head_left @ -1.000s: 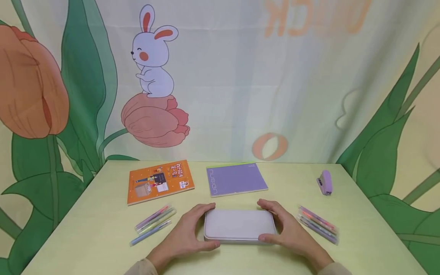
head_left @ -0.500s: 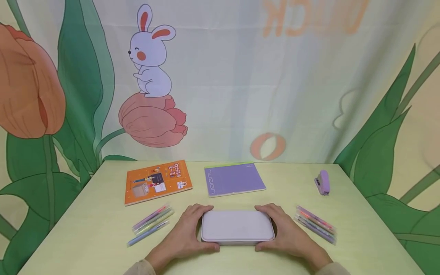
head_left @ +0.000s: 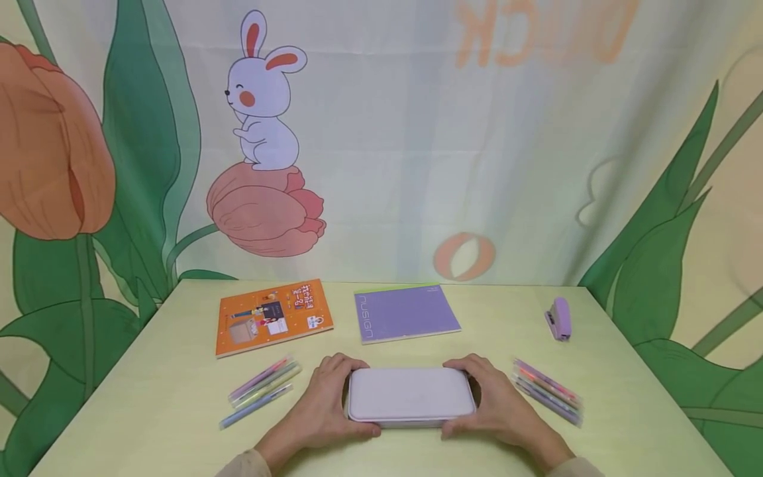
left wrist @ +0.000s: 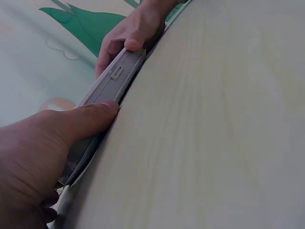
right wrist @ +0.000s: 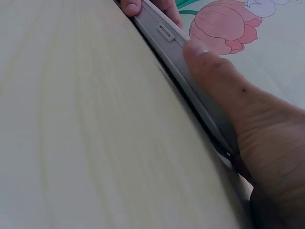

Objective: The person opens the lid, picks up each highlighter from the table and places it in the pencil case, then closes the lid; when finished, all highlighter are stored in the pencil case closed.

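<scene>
A pale lavender, box-shaped pencil case (head_left: 411, 393) lies flat near the front middle of the table, its lid closed. My left hand (head_left: 324, 403) grips its left end, thumb along the front side and fingers at the back corner. At the opposite end, my right hand (head_left: 499, 405) holds it the same way. In the left wrist view the left thumb (left wrist: 93, 119) presses on the grey front side. A small rectangular tab (right wrist: 166, 32) shows on that side in the right wrist view, with the right thumb (right wrist: 214, 71) close by.
Several pens (head_left: 262, 387) in clear sleeves lie left of the hands, and more pens (head_left: 547, 391) lie to the right. Farther back are an orange book (head_left: 274, 318), a purple notebook (head_left: 408, 313) and a purple stapler (head_left: 559, 318). A printed curtain (head_left: 381, 132) hangs behind the table.
Both hands have closed in on the ends of the pencil case. The right thumb has moved from the lid's front edge down to the front side. The view has shifted slightly.
</scene>
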A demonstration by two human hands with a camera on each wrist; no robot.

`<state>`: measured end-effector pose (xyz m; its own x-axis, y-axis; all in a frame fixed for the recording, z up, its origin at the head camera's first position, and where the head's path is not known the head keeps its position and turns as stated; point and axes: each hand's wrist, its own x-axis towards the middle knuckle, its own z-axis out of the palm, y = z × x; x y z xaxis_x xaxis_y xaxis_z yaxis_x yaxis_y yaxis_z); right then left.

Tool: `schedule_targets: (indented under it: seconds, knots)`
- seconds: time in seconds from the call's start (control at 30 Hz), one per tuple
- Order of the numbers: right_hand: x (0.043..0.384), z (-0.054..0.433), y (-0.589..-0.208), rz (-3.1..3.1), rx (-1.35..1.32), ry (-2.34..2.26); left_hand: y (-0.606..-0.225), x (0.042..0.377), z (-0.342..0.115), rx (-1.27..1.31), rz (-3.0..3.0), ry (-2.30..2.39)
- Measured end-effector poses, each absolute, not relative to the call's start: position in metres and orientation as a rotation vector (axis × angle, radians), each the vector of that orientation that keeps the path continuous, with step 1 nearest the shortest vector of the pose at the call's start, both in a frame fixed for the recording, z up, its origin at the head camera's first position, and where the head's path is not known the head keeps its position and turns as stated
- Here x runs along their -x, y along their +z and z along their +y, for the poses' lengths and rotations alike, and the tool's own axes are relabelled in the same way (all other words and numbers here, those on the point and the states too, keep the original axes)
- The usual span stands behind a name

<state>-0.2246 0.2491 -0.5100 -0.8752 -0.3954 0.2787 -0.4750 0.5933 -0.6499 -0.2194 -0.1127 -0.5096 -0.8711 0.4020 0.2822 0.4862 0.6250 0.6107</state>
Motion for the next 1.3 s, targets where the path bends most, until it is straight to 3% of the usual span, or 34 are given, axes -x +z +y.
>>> schedule_targets:
  seconds: [0.27,0.9,1.3]
  knots:
    - [0.225,0.251,-0.509,-2.649,-0.757,1.315,-0.506,0.218,-0.112,0.726,-2.74,-1.096]
    - [0.234,0.236,-0.498,-2.637,-0.128,1.573,-0.507,0.218,-0.108,0.56,-2.785,-1.105]
    - [0.245,0.234,-0.499,-2.593,0.04,1.46,-0.512,0.218,-0.112,0.602,-2.721,-1.102]
